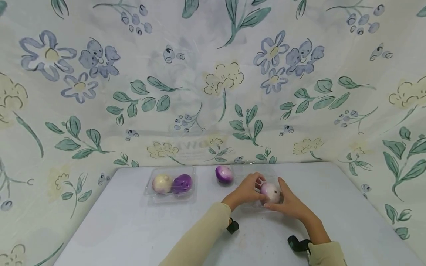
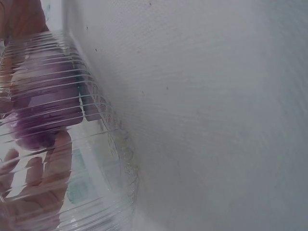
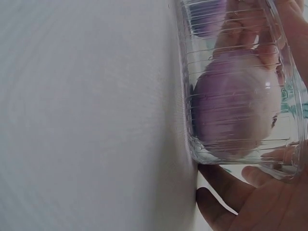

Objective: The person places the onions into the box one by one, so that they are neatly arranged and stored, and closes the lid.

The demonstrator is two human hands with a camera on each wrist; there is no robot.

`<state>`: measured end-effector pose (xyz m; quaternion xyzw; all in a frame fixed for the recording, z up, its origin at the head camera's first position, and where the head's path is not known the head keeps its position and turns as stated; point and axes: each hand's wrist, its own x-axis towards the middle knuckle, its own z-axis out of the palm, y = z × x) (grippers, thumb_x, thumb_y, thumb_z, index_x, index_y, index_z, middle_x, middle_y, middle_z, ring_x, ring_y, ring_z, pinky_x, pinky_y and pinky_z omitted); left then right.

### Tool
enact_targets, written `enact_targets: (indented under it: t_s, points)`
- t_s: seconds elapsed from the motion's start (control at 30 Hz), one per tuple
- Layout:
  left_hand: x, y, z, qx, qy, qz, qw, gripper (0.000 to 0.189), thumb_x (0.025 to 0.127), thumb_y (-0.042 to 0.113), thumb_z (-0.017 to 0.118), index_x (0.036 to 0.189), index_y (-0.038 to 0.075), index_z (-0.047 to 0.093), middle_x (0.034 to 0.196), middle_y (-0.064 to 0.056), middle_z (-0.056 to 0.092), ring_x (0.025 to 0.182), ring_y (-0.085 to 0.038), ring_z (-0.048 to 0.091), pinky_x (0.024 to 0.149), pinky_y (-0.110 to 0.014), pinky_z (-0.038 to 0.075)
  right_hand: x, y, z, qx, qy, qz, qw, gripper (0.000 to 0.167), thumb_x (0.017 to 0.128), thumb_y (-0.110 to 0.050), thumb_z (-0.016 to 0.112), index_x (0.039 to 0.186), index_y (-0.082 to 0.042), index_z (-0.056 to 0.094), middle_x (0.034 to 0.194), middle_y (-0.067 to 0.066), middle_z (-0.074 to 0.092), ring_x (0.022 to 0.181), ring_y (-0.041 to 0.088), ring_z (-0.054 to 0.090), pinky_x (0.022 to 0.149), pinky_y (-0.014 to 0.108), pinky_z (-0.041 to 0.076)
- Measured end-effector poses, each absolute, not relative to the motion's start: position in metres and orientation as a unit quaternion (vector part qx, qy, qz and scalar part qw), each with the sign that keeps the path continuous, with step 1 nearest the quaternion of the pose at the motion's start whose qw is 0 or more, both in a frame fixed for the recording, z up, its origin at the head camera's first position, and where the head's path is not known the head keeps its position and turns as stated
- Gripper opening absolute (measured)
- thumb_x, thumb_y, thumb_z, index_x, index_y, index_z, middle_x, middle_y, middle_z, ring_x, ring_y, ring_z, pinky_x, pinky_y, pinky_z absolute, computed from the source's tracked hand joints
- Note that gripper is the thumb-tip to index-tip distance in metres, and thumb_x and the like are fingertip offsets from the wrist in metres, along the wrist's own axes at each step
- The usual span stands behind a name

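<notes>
A purple-and-white onion (image 1: 271, 193) sits in a clear plastic container (image 3: 231, 161) on the right half of the table. My left hand (image 1: 245, 191) reaches in from the left, its thumb and fingers gripping the onion's side. Around the container's right end is my right hand (image 1: 294, 205), thumb by the near side and fingers beyond; it holds that end. Through the ribbed wall, the left wrist view shows the onion (image 2: 45, 103) and the left fingers (image 2: 60, 156). In the right wrist view, the right fingers (image 3: 224, 185) lie against the container's outside.
Another purple-and-white onion (image 1: 224, 174) lies on the white table (image 1: 113, 225), left of the container. Farther left, a second clear container (image 1: 151, 199) holds a pale onion (image 1: 162, 184) and a deep purple one (image 1: 182, 183). A flower-patterned cloth (image 1: 199, 111) hangs behind the table.
</notes>
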<state>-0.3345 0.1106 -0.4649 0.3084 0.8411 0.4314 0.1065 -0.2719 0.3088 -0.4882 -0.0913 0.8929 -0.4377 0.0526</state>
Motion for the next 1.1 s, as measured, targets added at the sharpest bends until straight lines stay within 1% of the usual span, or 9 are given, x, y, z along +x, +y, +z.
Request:
enact_targets:
  t_s: [0.1, 0.3, 0.47, 0.77, 0.97, 1.1]
  points:
    - [-0.3356, 0.111, -0.4651, 0.303, 0.841, 0.435, 0.108, 0.052, 0.078, 0.015, 0.084, 0.12, 0.007, 0.054, 0.116, -0.009, 0.055, 0.109, -0.023, 0.063, 0.089, -0.026, 0.056, -0.2725, 0.3087, -0.4873, -0.089, 0.891, -0.442, 0.052, 0.119, 0.083, -0.041, 0.078, 0.155, 0.006, -0.005, 0.162, 0.032, -0.004, 0.143, 0.056, 0.022, 0.111, 0.067, 0.029]
    - [-0.3362, 0.1109, -0.4653, 0.278, 0.845, 0.441, 0.121, 0.044, 0.078, 0.017, 0.085, 0.113, 0.01, 0.059, 0.111, -0.003, 0.063, 0.109, -0.02, 0.063, 0.092, -0.027, 0.055, -0.2743, 0.309, -0.4881, -0.087, 0.892, -0.442, 0.052, 0.119, 0.083, -0.041, 0.077, 0.155, 0.006, -0.006, 0.162, 0.031, -0.004, 0.143, 0.056, 0.022, 0.112, 0.066, 0.029]
    - [-0.3356, 0.1116, -0.4659, 0.269, 0.841, 0.452, 0.128, 0.048, 0.078, 0.015, 0.085, 0.117, 0.009, 0.057, 0.116, -0.006, 0.061, 0.112, -0.022, 0.064, 0.092, -0.03, 0.056, -0.2744, 0.3094, -0.4902, -0.085, 0.893, -0.44, 0.048, 0.119, 0.083, -0.042, 0.078, 0.155, 0.006, -0.005, 0.162, 0.031, -0.003, 0.143, 0.055, 0.023, 0.112, 0.067, 0.028]
    - [-0.3357, 0.1114, -0.4657, 0.281, 0.842, 0.445, 0.118, 0.043, 0.079, 0.017, 0.085, 0.112, 0.011, 0.06, 0.112, -0.003, 0.064, 0.11, -0.02, 0.064, 0.093, -0.027, 0.055, -0.2741, 0.3097, -0.4909, -0.087, 0.893, -0.44, 0.046, 0.119, 0.083, -0.041, 0.078, 0.155, 0.005, -0.005, 0.162, 0.031, -0.003, 0.144, 0.055, 0.022, 0.112, 0.067, 0.028]
    - [-0.335, 0.1117, -0.4645, 0.293, 0.848, 0.429, 0.107, 0.043, 0.08, 0.019, 0.083, 0.115, 0.012, 0.059, 0.114, -0.004, 0.064, 0.111, -0.021, 0.063, 0.097, -0.029, 0.053, -0.2733, 0.3101, -0.4907, -0.091, 0.894, -0.436, 0.047, 0.118, 0.084, -0.042, 0.077, 0.155, 0.005, -0.005, 0.162, 0.031, -0.003, 0.143, 0.055, 0.024, 0.111, 0.067, 0.029]
    - [-0.3338, 0.1107, -0.4639, 0.307, 0.848, 0.42, 0.099, 0.042, 0.083, 0.02, 0.08, 0.118, 0.011, 0.06, 0.118, -0.006, 0.063, 0.113, -0.022, 0.061, 0.098, -0.03, 0.053, -0.2728, 0.3098, -0.4916, -0.091, 0.895, -0.433, 0.049, 0.118, 0.084, -0.042, 0.077, 0.155, 0.005, -0.005, 0.162, 0.03, -0.003, 0.143, 0.054, 0.025, 0.111, 0.067, 0.03]
